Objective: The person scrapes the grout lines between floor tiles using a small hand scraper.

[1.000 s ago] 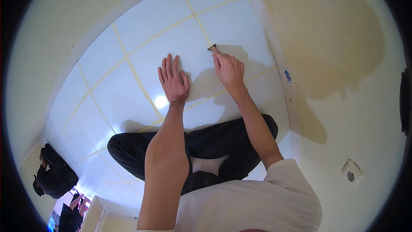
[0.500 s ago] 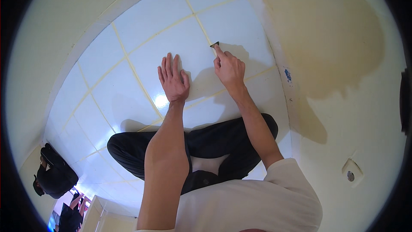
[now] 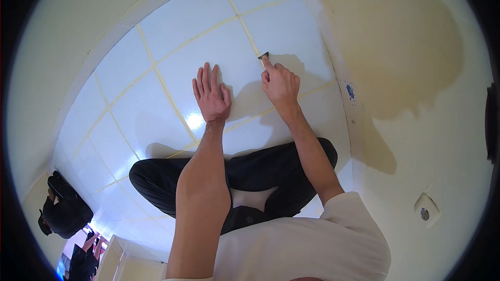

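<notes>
My right hand [image 3: 281, 84] is closed around a small scraper with a dark, triangular blade [image 3: 264, 55]. Its index finger points along the tool, and most of the handle is hidden by the fingers. The blade rests on a yellowish grout line [image 3: 249, 32] between pale glossy floor tiles [image 3: 192, 54]. Flat on a tile to the left, my left hand [image 3: 212, 96] is open, fingers stretched out, holding nothing.
A cream wall [image 3: 385, 140] rises on the right, with a metal fitting [image 3: 424, 213] low on it. Another wall [image 3: 99, 15] curves round the far left. One person in black [image 3: 65, 211] crouches at the lower left, with another dark-clothed figure [image 3: 83, 263] beyond.
The scraper and my right hand have shifted very slightly to the right and toward me along the grout line. My left hand stays flat on the tile.
</notes>
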`<state>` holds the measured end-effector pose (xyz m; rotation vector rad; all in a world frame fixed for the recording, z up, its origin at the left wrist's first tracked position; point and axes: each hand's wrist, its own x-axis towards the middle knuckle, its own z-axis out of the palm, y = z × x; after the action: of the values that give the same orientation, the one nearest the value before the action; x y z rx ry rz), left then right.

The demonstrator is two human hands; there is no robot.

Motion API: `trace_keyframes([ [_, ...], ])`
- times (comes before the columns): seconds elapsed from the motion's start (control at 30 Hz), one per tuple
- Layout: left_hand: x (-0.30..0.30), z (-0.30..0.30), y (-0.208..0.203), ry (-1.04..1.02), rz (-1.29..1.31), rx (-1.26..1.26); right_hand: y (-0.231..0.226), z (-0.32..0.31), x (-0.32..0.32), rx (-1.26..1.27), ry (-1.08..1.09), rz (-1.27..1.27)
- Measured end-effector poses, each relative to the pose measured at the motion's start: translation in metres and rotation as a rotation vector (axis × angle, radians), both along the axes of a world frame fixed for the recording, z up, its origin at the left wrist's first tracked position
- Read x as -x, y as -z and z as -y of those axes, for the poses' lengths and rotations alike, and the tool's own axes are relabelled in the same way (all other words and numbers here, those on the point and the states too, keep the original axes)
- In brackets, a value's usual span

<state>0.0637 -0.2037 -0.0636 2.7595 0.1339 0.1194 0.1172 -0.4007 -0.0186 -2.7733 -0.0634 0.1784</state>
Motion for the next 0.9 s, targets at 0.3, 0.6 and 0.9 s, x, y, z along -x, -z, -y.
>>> trace_keyframes([
  [0.3, 0.001, 0.001, 0.002, -0.002, 0.007, -0.006, 0.003, -0.001, 0.001, -0.108, -0.007, 0.022],
  [0.6, 0.001, 0.001, 0.002, -0.004, -0.005, -0.002, 0.01, 0.0, 0.001, -0.167, 0.013, 0.096],
  [0.9, 0.001, 0.0, 0.002, -0.001, -0.007, 0.002, 0.013, 0.001, 0.001, -0.157, 0.001, 0.072],
])
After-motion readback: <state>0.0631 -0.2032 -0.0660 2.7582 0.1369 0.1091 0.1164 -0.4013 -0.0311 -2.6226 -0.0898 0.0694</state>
